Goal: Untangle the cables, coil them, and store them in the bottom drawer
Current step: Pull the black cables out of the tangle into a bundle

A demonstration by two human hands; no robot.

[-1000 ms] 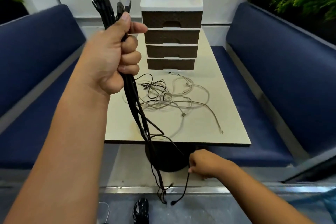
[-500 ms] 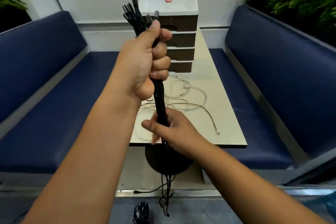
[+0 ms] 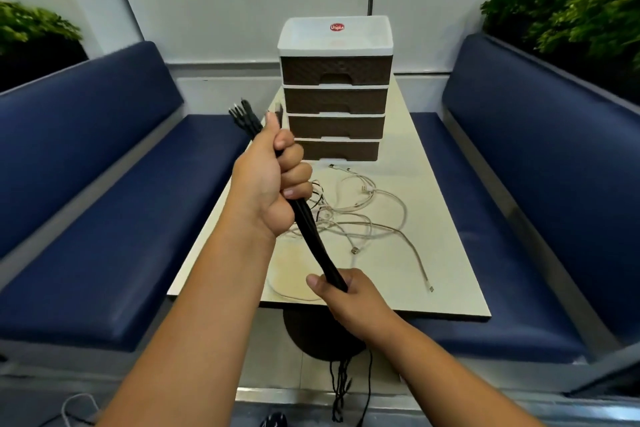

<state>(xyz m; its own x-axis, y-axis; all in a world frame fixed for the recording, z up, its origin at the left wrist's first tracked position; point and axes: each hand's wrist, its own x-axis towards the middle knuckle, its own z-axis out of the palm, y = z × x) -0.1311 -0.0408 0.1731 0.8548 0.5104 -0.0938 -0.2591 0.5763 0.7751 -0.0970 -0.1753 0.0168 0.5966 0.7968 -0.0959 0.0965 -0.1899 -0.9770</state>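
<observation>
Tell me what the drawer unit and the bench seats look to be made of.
Drawer unit: probably moulded plastic, with a glossy white top and frame and brown fronts embossed in a woven pattern. Bench seats: padded cushions in smooth navy covering, likely vinyl or faux leather, judging by the soft sheen.

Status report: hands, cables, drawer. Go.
Left hand grips the bundle of black cables near its plugs; right hand grips it lower down. Tangled white cables on the beige table. Brown bottom drawer closed, front unobstructed.
</observation>
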